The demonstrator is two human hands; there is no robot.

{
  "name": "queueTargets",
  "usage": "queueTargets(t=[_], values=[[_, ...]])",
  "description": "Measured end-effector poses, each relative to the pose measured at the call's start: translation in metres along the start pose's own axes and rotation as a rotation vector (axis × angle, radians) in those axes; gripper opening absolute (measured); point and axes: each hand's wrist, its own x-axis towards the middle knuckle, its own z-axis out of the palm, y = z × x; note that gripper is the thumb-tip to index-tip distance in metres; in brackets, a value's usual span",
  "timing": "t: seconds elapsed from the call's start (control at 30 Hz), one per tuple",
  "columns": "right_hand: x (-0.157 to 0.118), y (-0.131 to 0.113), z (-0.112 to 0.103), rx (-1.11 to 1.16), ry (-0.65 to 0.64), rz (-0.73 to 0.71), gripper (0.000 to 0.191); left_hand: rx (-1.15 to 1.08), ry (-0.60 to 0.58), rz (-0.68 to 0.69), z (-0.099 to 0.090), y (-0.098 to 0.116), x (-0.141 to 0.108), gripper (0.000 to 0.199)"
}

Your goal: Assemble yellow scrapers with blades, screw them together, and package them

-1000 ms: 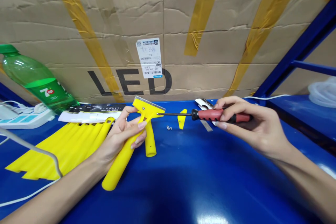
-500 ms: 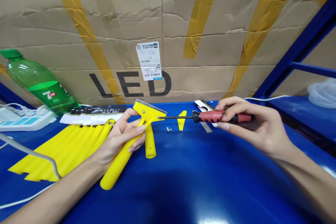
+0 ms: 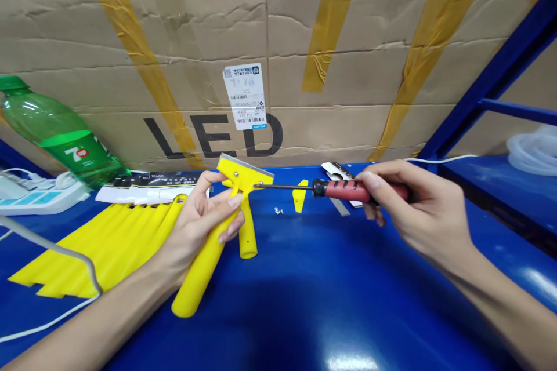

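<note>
Left hand (image 3: 198, 226) grips the yellow scraper (image 3: 217, 232); right hand (image 3: 407, 208) grips the screwdriver (image 3: 335, 189), tip at the scraper's head: the screw-driving step, calling next for steady turning.

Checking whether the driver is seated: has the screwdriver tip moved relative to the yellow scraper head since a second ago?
No. The screwdriver tip sits at the yellow scraper head's right edge as before.
</note>
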Motion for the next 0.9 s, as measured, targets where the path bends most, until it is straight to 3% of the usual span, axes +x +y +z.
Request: queueTargets(t=[0.2, 0.3, 0.4, 0.47, 0.67, 0.83, 0.9], values=[[0.011, 0.0, -0.008, 0.04, 0.086, 0.084, 0.024, 0.004, 0.07, -0.032, -0.005, 0.0, 0.007, 0.031], [0.014, -0.001, -0.008, 0.338, 0.03, 0.388, 0.03, 0.006, 0.051, -0.056, -0.006, -0.002, 0.005, 0.027], [0.013, -0.004, -0.004, 0.641, -0.171, 0.763, 0.034, -0.009, 0.02, -0.097, -0.005, -0.004, 0.005, 0.026], [0.01, -0.007, 0.003, 0.76, -0.305, 0.869, 0.045, -0.033, 0.002, -0.113, -0.004, -0.004, 0.006, 0.029], [0.009, -0.011, 0.033, 0.976, -0.358, 0.899, 0.059, -0.033, 0.005, -0.146, 0.003, -0.004, 0.006, 0.032], [0.008, -0.011, 0.048, 1.062, -0.172, 0.964, 0.029, -0.031, -0.002, -0.164, 0.003, -0.006, 0.005, 0.033], [0.006, -0.011, 0.049, 1.056, -0.122, 0.936, 0.028, -0.026, -0.011, -0.174, 0.003, -0.006, 0.004, 0.032]])
